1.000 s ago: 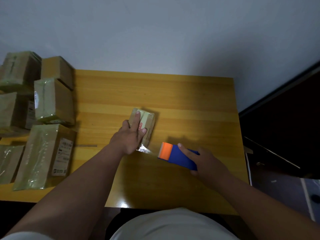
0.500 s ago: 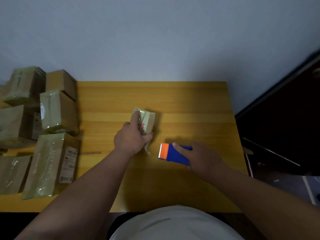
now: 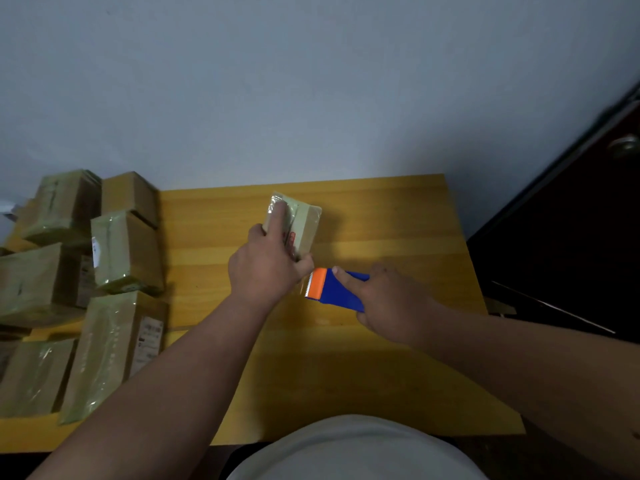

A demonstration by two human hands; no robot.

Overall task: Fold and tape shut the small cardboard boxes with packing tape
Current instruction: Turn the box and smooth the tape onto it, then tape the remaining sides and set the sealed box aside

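Observation:
A small cardboard box (image 3: 306, 225), glossy with clear tape, lies in the middle of the yellow wooden table (image 3: 381, 237). My left hand (image 3: 268, 265) lies over its near left part, index finger stretched along the top and thumb curled at the near corner. Right beside that thumb sits the blue tape dispenser (image 3: 337, 289) with its orange toothed cutter end. My right hand (image 3: 388, 303) grips the dispenser, index finger laid along its top. A short strip of clear tape seems to run from the cutter to the box's near end.
Several taped cardboard boxes (image 3: 124, 251) are stacked on the table's left side, some with white labels (image 3: 149, 341). A grey wall stands behind the table. A dark door with a round knob (image 3: 625, 145) is at the right. My white shirt fills the bottom edge.
The dispenser has come in from the right until its cutter end sits against the box's near corner. My left hand has stayed on the box, fingers sliding further along its top.

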